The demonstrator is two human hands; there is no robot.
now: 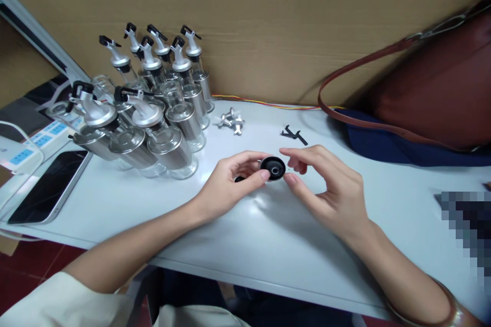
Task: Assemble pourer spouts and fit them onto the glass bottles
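My left hand (233,176) pinches a pourer top (273,169) between thumb and fingers. Its round black underside, with a small ring at the centre, faces me, while a bit of black (240,179) shows beneath the fingers. My right hand (326,181) is open just to the right, thumb and index finger apart around the rim; whether the thumb touches it I cannot tell. Beyond my hands lie several small silver spout pieces (232,120) and a few thin black levers (294,134).
Glass-and-steel bottles (174,145), several with silver pourers, crowd the table's left side. A phone (49,186) and a white power strip (46,135) lie at far left. A brown bag (433,82) rests on dark blue cloth (383,145) at right. Cardboard (261,25) stands behind.
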